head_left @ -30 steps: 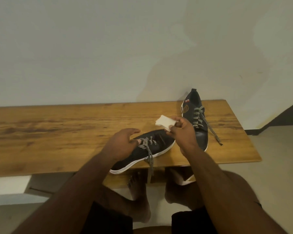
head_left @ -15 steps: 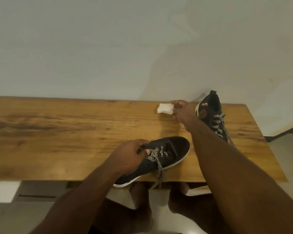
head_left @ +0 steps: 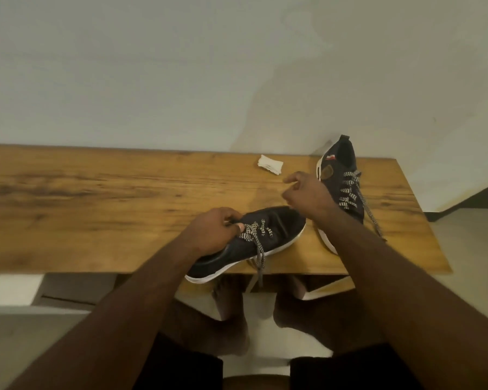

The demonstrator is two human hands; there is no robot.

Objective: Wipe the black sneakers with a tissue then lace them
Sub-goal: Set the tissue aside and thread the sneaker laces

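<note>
A black sneaker with a white sole (head_left: 276,225) lies at the front edge of the wooden table (head_left: 96,209), its heel hanging over the edge. My left hand (head_left: 212,230) grips its collar, thumb by the speckled laces (head_left: 255,235), one end of which dangles below the table. The second black sneaker (head_left: 341,175) stands at the back right, partly hidden by my right arm. The folded white tissue (head_left: 269,164) lies alone on the table near the wall. My right hand (head_left: 307,194) hovers between the tissue and the near sneaker, fingers loosely curled, holding nothing.
A pale wall rises right behind the table. The table's right edge is close to the second sneaker. Under the front edge I see my bare feet (head_left: 231,305) on a light floor and a white board (head_left: 328,288).
My right hand carried the tissue to the back of the table, let it go there, and has drawn back toward the near sneaker. My left hand kept its hold.
</note>
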